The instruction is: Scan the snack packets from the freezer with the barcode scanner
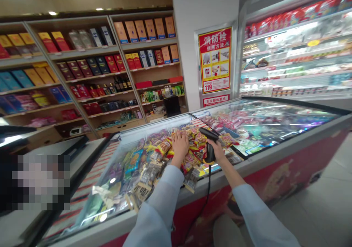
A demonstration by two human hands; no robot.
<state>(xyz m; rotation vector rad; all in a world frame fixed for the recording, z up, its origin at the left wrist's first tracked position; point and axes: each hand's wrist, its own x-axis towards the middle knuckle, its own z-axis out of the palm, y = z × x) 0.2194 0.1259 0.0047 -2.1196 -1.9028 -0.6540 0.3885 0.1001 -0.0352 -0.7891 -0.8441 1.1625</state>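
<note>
L hand [180, 141] flat, open on snack packets [192, 155]; R hand [217, 150] grip shut round scanner [209, 144].

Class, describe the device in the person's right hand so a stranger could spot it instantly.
Find the long red chest freezer with sliding glass lids. Above its heap of snack packets, the right hand grips a barcode scanner. It alone is black, with a cable trailing down.

Wall shelves of boxed goods [90, 65], red fire-hydrant poster [215, 60], lit refrigerated display case [297, 49].
</note>
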